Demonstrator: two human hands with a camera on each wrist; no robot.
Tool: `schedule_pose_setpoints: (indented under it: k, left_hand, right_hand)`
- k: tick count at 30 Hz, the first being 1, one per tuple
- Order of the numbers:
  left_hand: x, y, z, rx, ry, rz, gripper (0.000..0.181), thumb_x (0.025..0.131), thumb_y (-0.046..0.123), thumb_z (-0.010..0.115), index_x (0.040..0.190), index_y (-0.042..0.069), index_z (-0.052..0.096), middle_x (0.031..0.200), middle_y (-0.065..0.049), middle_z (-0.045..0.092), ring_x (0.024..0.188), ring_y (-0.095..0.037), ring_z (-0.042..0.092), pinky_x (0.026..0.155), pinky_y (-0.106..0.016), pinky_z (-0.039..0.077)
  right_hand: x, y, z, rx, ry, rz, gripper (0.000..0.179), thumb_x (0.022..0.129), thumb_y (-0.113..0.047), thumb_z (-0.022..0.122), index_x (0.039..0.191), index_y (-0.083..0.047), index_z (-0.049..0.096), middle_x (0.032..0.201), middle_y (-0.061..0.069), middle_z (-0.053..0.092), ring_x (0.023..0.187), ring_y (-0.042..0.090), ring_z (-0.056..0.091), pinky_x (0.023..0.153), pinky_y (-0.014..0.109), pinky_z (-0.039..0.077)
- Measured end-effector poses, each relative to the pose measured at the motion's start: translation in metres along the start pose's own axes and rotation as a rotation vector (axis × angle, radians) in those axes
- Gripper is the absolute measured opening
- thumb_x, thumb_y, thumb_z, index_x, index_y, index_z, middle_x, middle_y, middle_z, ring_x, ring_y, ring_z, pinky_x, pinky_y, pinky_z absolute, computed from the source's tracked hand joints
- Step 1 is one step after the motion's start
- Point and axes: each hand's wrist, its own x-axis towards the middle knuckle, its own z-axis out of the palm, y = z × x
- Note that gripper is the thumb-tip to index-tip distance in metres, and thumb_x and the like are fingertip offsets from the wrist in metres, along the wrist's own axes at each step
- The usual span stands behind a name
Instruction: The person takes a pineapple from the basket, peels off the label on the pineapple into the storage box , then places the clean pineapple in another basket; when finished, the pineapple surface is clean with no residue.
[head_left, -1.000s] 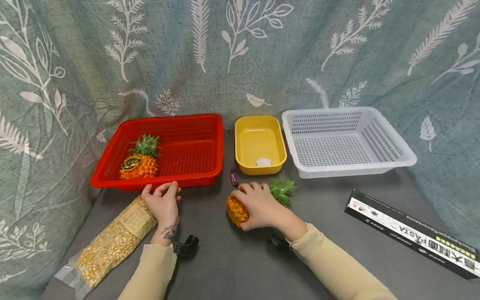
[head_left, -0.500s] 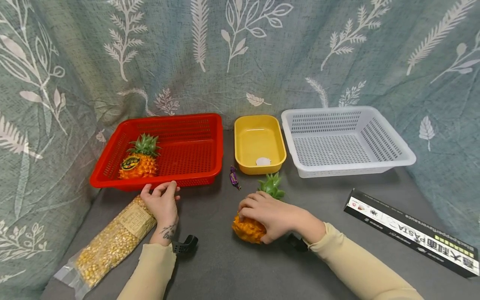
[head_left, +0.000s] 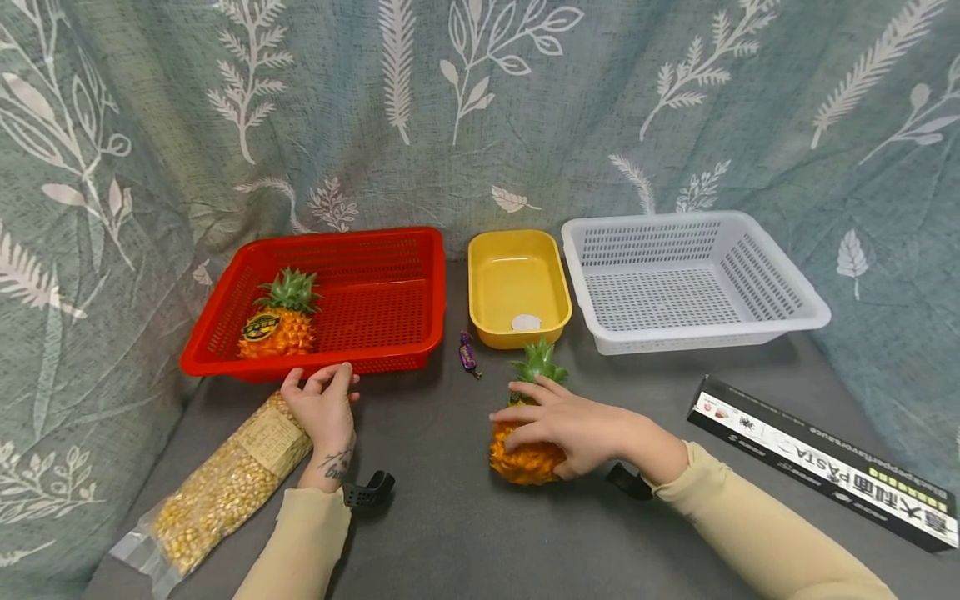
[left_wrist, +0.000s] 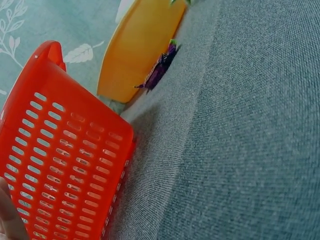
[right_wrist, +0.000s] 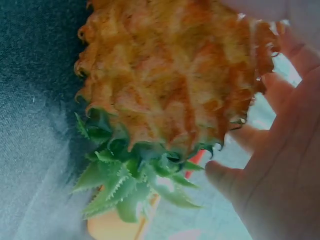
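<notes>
My right hand (head_left: 577, 425) lies over an orange pineapple (head_left: 525, 462) on the dark table, fingers spread across its top and side. The pineapple's green crown (head_left: 538, 360) points toward the back. In the right wrist view the fingers (right_wrist: 287, 92) extend past one side of the pineapple (right_wrist: 165, 75), and one fingertip stands apart from it. At the red basket's front rim (head_left: 390, 360), my left hand (head_left: 324, 408) rests loosely bent beside the top end of a bag of corn kernels (head_left: 228, 483). A finger shows close to the red wall in the left wrist view.
A second pineapple (head_left: 277, 329) with a black label lies in the red basket. At the back stand a yellow tub (head_left: 517, 287) and a white basket (head_left: 701, 342). A purple-wrapped candy (head_left: 468, 356) lies before the tub. A long pasta box (head_left: 817, 467) is at right.
The right hand has brought the pineapple right and nearer, turning its crown toward the back. Its fingers have since spread and loosened. The left hand has stayed in place.
</notes>
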Motion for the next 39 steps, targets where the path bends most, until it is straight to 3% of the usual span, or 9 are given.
schedule_pose_setpoints:
  k: [5, 9, 13, 17, 22, 27, 33, 39]
  left_hand:
    - [0.001, 0.001, -0.001, 0.004, -0.005, -0.005, 0.057, 0.082, 0.004, 0.066, 0.118, 0.013, 0.023, 0.073, 0.005, 0.060, 0.057, -0.007, 0.060, 0.045, -0.016, 0.046]
    - [0.001, 0.000, -0.001, 0.014, -0.004, -0.004, 0.057, 0.082, 0.005, 0.066, 0.118, 0.013, 0.023, 0.073, 0.005, 0.060, 0.057, -0.007, 0.060, 0.045, -0.016, 0.046]
    - [0.000, -0.001, -0.001, 0.023, -0.009, 0.005, 0.055, 0.083, 0.005, 0.066, 0.118, 0.013, 0.024, 0.075, 0.005, 0.060, 0.058, -0.007, 0.060, 0.045, -0.015, 0.046]
    - [0.000, -0.002, -0.001, 0.019, -0.009, 0.012, 0.054, 0.083, 0.005, 0.065, 0.118, 0.013, 0.024, 0.075, 0.004, 0.060, 0.058, -0.008, 0.061, 0.045, -0.015, 0.046]
    - [0.000, -0.002, -0.002, 0.002, -0.007, 0.016, 0.054, 0.083, 0.004, 0.065, 0.117, 0.013, 0.024, 0.074, 0.004, 0.060, 0.057, -0.008, 0.060, 0.044, -0.015, 0.046]
    - [0.000, -0.001, -0.002, -0.006, -0.006, 0.013, 0.055, 0.083, 0.004, 0.066, 0.117, 0.012, 0.024, 0.075, 0.004, 0.059, 0.057, -0.008, 0.060, 0.044, -0.015, 0.045]
    - [0.000, -0.001, -0.001, -0.002, -0.011, 0.003, 0.056, 0.083, 0.005, 0.066, 0.118, 0.013, 0.024, 0.075, 0.003, 0.059, 0.059, -0.009, 0.060, 0.045, -0.015, 0.046]
    - [0.001, -0.001, -0.003, -0.009, -0.013, 0.000, 0.055, 0.083, 0.004, 0.066, 0.118, 0.013, 0.024, 0.075, 0.004, 0.059, 0.058, -0.009, 0.060, 0.044, -0.015, 0.045]
  right_hand:
    - [-0.005, -0.002, 0.001, 0.009, 0.066, 0.010, 0.063, 0.067, -0.022, 0.077, 0.126, -0.027, 0.054, 0.144, 0.007, 0.037, 0.136, 0.039, 0.023, 0.105, 0.061, 0.020]
    - [-0.009, -0.002, 0.007, 0.068, 0.250, 0.073, 0.063, 0.073, -0.035, 0.072, 0.130, -0.019, 0.050, 0.142, 0.010, 0.038, 0.133, 0.036, 0.029, 0.104, 0.058, 0.025]
    - [-0.012, -0.007, 0.014, 0.139, 0.456, 0.245, 0.070, 0.073, -0.039, 0.072, 0.131, -0.010, 0.046, 0.138, 0.015, 0.040, 0.127, 0.033, 0.036, 0.098, 0.056, 0.034]
    - [-0.015, -0.015, 0.023, 0.248, 0.547, 0.468, 0.080, 0.072, -0.039, 0.076, 0.134, -0.004, 0.039, 0.137, 0.019, 0.037, 0.121, 0.036, 0.040, 0.091, 0.056, 0.040]
    - [-0.014, -0.024, 0.034, 0.363, 0.515, 0.671, 0.092, 0.067, -0.046, 0.078, 0.138, -0.008, 0.034, 0.140, 0.020, 0.028, 0.121, 0.043, 0.038, 0.086, 0.058, 0.043]
    - [-0.008, -0.032, 0.040, 0.474, 0.411, 0.775, 0.106, 0.060, -0.053, 0.081, 0.144, -0.015, 0.027, 0.148, 0.021, 0.012, 0.120, 0.052, 0.038, 0.085, 0.062, 0.042]
    - [-0.001, -0.034, 0.045, 0.555, 0.388, 0.790, 0.114, 0.056, -0.043, 0.086, 0.146, -0.017, 0.021, 0.151, 0.022, 0.005, 0.113, 0.049, 0.047, 0.086, 0.057, 0.044]
    - [-0.002, -0.026, 0.048, 0.611, 0.384, 0.718, 0.107, 0.060, -0.035, 0.084, 0.146, -0.017, 0.023, 0.148, 0.024, 0.014, 0.117, 0.044, 0.045, 0.088, 0.057, 0.043]
